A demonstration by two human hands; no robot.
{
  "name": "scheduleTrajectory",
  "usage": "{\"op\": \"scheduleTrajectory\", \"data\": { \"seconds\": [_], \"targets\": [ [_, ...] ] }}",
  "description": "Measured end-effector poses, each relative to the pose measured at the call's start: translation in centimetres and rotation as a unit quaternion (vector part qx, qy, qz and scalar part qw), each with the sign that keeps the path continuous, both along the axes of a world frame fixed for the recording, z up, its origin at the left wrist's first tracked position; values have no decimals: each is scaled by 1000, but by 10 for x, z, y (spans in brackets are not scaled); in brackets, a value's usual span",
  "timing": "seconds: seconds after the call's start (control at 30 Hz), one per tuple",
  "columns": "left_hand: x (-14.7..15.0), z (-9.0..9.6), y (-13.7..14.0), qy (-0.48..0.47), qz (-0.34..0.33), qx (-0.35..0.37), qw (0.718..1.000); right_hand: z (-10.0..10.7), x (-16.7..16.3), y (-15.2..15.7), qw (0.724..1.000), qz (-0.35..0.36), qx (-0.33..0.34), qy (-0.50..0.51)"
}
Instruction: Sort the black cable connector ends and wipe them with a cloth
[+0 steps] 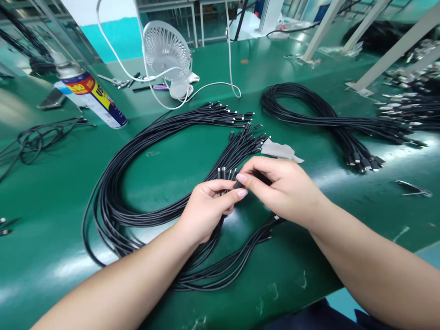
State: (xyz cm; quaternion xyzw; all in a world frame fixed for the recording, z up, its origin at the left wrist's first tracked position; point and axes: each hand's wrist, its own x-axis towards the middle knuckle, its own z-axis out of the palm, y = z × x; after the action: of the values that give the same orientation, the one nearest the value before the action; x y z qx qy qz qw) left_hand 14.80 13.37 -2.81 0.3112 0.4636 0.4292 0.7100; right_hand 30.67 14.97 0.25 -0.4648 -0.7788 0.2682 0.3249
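Observation:
My left hand (pixel 211 206) is closed around several black cables, whose metal plug tips (pixel 224 173) stick up above the fingers. Close against it, my right hand (pixel 280 188) pinches a black cable end (pixel 239 183) between thumb and fingers. The fingertips of both hands nearly meet there. Below the hands, more cable ends (pixel 264 233) lie spread on the green table. Behind them curves a large looped bundle of black cables (pixel 113 183), its plugs gathered near a torn grey-white scrap (pixel 280 150).
A second coiled cable bundle (pixel 302 103) lies at the right, with tweezers (pixel 412 188) in front of it. A spray can (pixel 92 96) and a small white fan (pixel 167 50) with a white cord stand at the back left. Metal posts (pixel 395 50) rise at the right.

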Motion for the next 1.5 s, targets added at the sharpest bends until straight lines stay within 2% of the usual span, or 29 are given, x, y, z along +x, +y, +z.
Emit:
{"op": "scheduleTrajectory", "data": {
  "seconds": [0.13,0.2,0.27,0.43,0.53,0.67,0.8,0.93,1.07,1.2,1.33,1.4,1.5],
  "targets": [
    [1,1,-1,15,5,-13,1000,-1,0,3,993,-8,97,-72],
    [1,1,0,11,3,-16,1000,-1,2,5,980,-43,149,-121],
    [0,0,1,14,3,-14,1000,-1,7,8,972,-81,162,-152],
    [-1,-3,2,19,-8,-6,1000,-2,30,29,968,-126,114,-185],
    [-1,-6,3,21,-25,2,999,-5,45,41,958,-150,41,-242],
    [-2,-8,4,26,-48,16,998,-8,56,49,937,-116,-66,-322],
    [-2,-10,3,29,-75,25,996,-5,60,50,925,-99,-108,-351],
    [-3,-12,3,42,-89,30,995,10,67,46,928,-140,-100,-332],
    [-2,-11,3,58,-99,34,993,22,82,40,934,-215,-26,-286],
    [0,-12,5,63,-108,44,991,20,98,40,940,-265,47,-212],
    [0,-15,7,66,-119,50,989,31,97,33,933,-312,96,-153],
    [0,-16,6,66,-120,57,989,45,90,15,939,-292,119,-137],
    [-1,-20,7,67,-122,70,988,63,74,-37,983,-133,108,-68]
  ]
}}
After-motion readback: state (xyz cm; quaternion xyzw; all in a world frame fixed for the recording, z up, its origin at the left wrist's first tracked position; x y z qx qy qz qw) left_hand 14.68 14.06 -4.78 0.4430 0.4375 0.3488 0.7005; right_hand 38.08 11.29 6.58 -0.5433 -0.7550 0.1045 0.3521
